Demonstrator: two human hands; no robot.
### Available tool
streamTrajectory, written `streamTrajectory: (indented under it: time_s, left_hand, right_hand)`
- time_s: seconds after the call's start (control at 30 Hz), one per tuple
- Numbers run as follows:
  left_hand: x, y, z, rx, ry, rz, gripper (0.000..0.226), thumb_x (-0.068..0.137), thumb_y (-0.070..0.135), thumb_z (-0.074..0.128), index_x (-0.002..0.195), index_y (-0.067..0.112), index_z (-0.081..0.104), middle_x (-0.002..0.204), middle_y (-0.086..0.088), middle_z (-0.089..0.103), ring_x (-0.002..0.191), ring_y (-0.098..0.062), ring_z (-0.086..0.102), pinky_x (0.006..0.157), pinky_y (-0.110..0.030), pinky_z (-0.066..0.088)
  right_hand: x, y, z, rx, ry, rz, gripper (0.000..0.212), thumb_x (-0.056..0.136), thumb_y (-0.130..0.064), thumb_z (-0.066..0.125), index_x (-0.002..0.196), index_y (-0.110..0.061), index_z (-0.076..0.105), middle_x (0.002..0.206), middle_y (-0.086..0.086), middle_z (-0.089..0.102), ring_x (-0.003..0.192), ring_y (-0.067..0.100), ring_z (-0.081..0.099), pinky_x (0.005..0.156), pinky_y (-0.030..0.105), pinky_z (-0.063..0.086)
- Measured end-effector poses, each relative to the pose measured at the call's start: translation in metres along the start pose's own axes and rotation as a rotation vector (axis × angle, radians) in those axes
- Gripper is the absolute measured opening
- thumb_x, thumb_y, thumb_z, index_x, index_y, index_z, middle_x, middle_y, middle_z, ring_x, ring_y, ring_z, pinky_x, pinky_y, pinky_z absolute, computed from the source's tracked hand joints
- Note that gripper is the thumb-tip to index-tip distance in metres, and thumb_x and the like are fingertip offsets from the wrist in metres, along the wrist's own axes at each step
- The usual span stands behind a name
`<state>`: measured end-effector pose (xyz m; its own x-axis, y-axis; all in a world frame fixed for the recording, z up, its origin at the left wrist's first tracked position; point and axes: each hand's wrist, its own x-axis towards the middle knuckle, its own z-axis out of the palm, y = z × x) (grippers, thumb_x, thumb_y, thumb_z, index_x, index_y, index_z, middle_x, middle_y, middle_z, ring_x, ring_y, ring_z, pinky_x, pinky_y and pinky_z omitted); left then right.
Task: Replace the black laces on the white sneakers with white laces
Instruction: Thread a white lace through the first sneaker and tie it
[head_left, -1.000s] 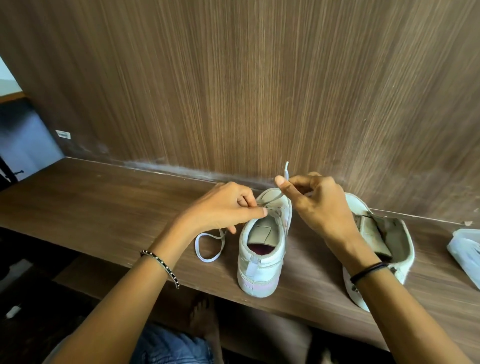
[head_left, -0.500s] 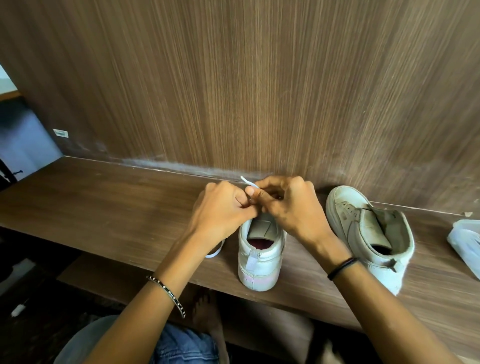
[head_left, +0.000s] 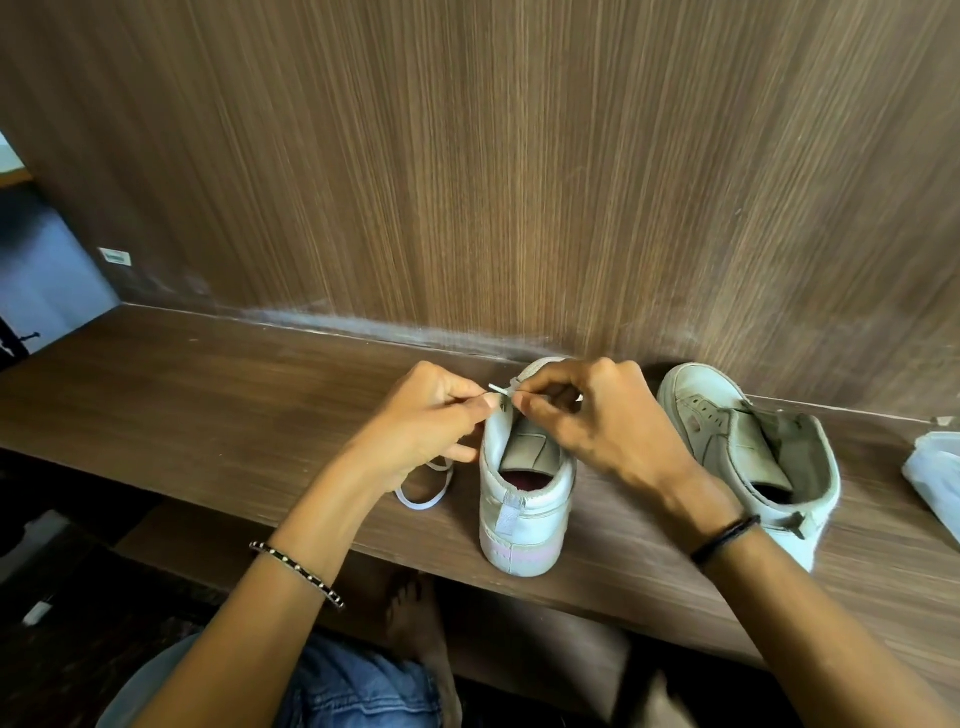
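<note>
Threading in hand, near the top eyelets of the white leather sneaker (head_left: 524, 514) standing heel-outward at the front edge of the brown wood-grain surface (head_left: 208, 395), about its middle. Flat white lace (head_left: 496, 388) pinched at its stiff tip between thumb and forefinger of the left hand (head_left: 426, 421). Pinched again just beside that by the curled fingertips of the right hand (head_left: 597, 421), above the shoe's collar. Slack of the same lace looped on the surface just left of the shoe. Second white leather sneaker (head_left: 753, 452), apparently unlaced, toward the right end near the back edge. Crumpled white plastic bag (head_left: 935, 478) at the far right edge. No black lace in sight.

To do it well: keep the tip flat and untwisted, pass it from one pinch to the other without letting go, steady the eyelet flap, then draw the slack through evenly. Mind the shoe so close to the front edge.

Against half a second ago: hands parted slightly, more of the loop uncovered, second sneaker unmoved.
</note>
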<state>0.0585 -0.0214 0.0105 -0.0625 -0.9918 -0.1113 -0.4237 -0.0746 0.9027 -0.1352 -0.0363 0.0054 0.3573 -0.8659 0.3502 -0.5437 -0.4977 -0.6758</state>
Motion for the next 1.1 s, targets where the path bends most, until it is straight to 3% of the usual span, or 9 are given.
streamTrajectory:
  time_s: [0.17, 0.3, 0.43, 0.57, 0.77, 0.93, 1.1]
  left_hand:
    - [0.001, 0.001, 0.0, 0.011, 0.003, -0.009, 0.023, 0.103, 0.015, 0.058, 0.11, 0.001, 0.074, 0.09, -0.015, 0.061, 0.091, -0.016, 0.062, 0.063, -0.02, 0.06]
    - [0.002, 0.001, 0.0, 0.022, 0.01, -0.016, 0.022, 0.102, 0.014, 0.059, 0.109, -0.001, 0.074, 0.088, -0.015, 0.058, 0.089, -0.016, 0.06, 0.064, -0.022, 0.061]
    - [0.0, 0.003, 0.0, 0.006, 0.024, -0.022, 0.022, 0.1, 0.016, 0.063, 0.111, 0.001, 0.074, 0.1, -0.029, 0.07, 0.088, -0.01, 0.065, 0.065, -0.024, 0.061]
    - [-0.001, 0.005, 0.0, -0.012, 0.009, -0.03, 0.021, 0.1, 0.015, 0.063, 0.111, 0.002, 0.075, 0.096, -0.018, 0.071, 0.088, -0.01, 0.064, 0.065, -0.025, 0.062]
    - [-0.001, 0.006, 0.0, -0.026, 0.003, -0.034, 0.022, 0.1, 0.014, 0.062, 0.113, -0.001, 0.073, 0.091, -0.011, 0.068, 0.082, -0.008, 0.062, 0.06, -0.022, 0.06]
    - [-0.002, 0.008, -0.001, -0.02, 0.005, -0.038, 0.021, 0.1, 0.014, 0.063, 0.112, 0.001, 0.074, 0.106, -0.02, 0.071, 0.087, -0.012, 0.065, 0.064, -0.025, 0.062]
    - [-0.003, 0.009, -0.002, -0.012, -0.001, -0.048, 0.02, 0.1, 0.013, 0.062, 0.111, 0.001, 0.074, 0.11, -0.026, 0.07, 0.092, -0.014, 0.065, 0.061, -0.022, 0.06]
  right_hand:
    - [0.0, -0.001, 0.001, -0.035, -0.032, -0.039, 0.008, 0.086, -0.019, 0.077, 0.08, -0.017, 0.072, 0.067, -0.009, 0.064, 0.059, 0.004, 0.054, 0.058, 0.012, 0.042]
    - [0.002, 0.0, 0.0, -0.081, -0.046, -0.093, 0.013, 0.084, -0.023, 0.078, 0.077, -0.017, 0.068, 0.064, -0.007, 0.059, 0.059, 0.013, 0.051, 0.056, 0.022, 0.044]
    - [0.003, 0.002, -0.002, -0.14, -0.064, -0.137, 0.002, 0.084, -0.019, 0.077, 0.084, -0.018, 0.075, 0.07, -0.017, 0.058, 0.065, 0.002, 0.055, 0.061, 0.01, 0.041]
    - [0.004, 0.005, 0.0, -0.208, -0.073, -0.183, 0.008, 0.083, -0.017, 0.078, 0.091, -0.016, 0.079, 0.073, -0.024, 0.051, 0.075, -0.012, 0.055, 0.067, 0.002, 0.037]
    - [0.005, 0.007, -0.001, -0.228, -0.094, -0.21, 0.002, 0.09, -0.014, 0.072, 0.09, -0.015, 0.073, 0.075, -0.023, 0.052, 0.073, -0.009, 0.055, 0.065, 0.003, 0.037]
    - [0.004, 0.011, -0.001, -0.261, -0.084, -0.21, 0.003, 0.094, -0.016, 0.066, 0.095, -0.013, 0.067, 0.075, -0.019, 0.051, 0.067, -0.001, 0.055, 0.061, 0.007, 0.039]
    - [0.003, 0.012, 0.007, -0.227, -0.031, -0.192, 0.002, 0.095, -0.017, 0.066, 0.094, -0.017, 0.065, 0.074, -0.02, 0.05, 0.072, -0.006, 0.055, 0.063, 0.005, 0.038]
